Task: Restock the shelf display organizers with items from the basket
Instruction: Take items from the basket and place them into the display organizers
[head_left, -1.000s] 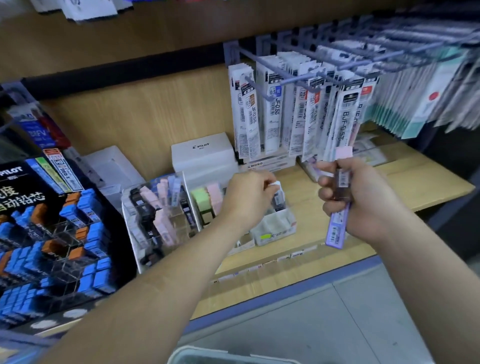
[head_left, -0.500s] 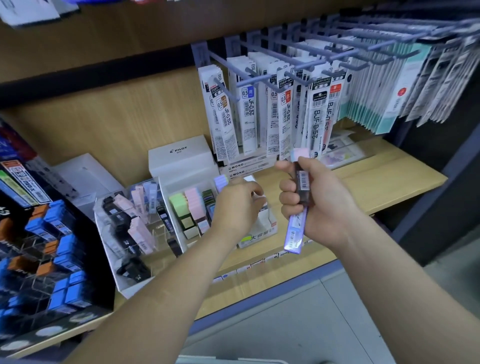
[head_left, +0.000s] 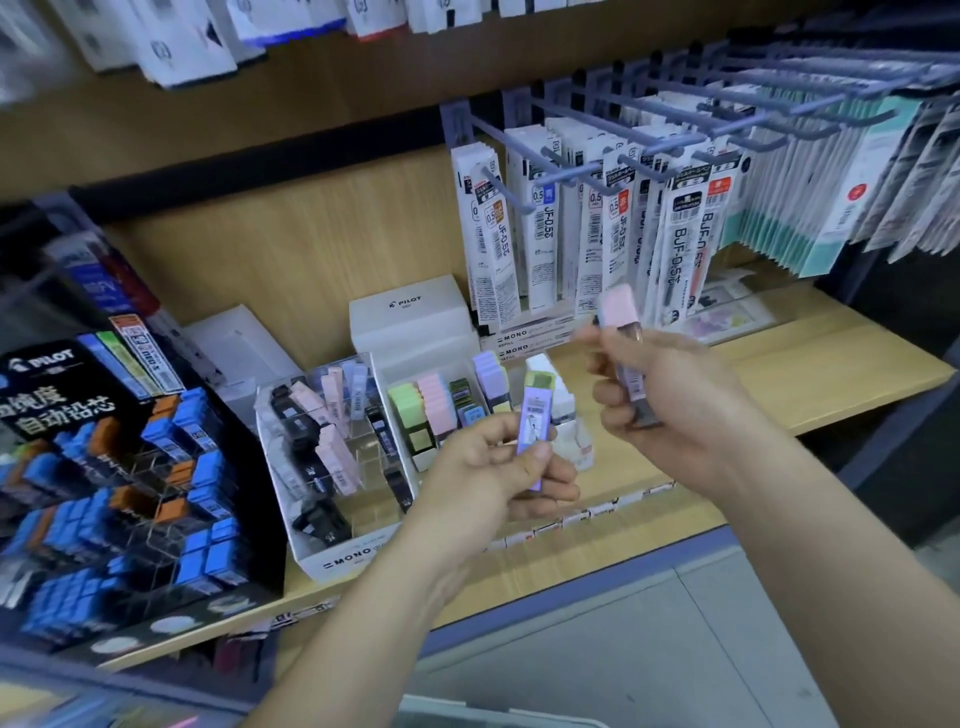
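Observation:
My left hand (head_left: 498, 467) pinches a purple lead case (head_left: 534, 431) upright in front of the white MONO organizer (head_left: 571, 447), whose slots hold green, pink and purple cases. To the right and slightly higher, my right hand (head_left: 670, 395) grips a pink-capped lead case (head_left: 621, 322) with a dark lower half. A second clear MONO organizer (head_left: 332, 561) to the left holds black, pink and blue cases. The pale rim of the basket (head_left: 467, 714) shows at the bottom edge.
A black PILOT display (head_left: 104, 493) with blue and orange lead boxes fills the left of the wooden shelf (head_left: 810, 374). Refill packs (head_left: 571, 234) hang on grey hooks above the right side. A white PILOT box (head_left: 410, 317) stands behind the organizers.
The purple case has passed from my right hand into my left, which has drawn back from the organizer. My right hand keeps the pink-capped case. The view has shifted left and down.

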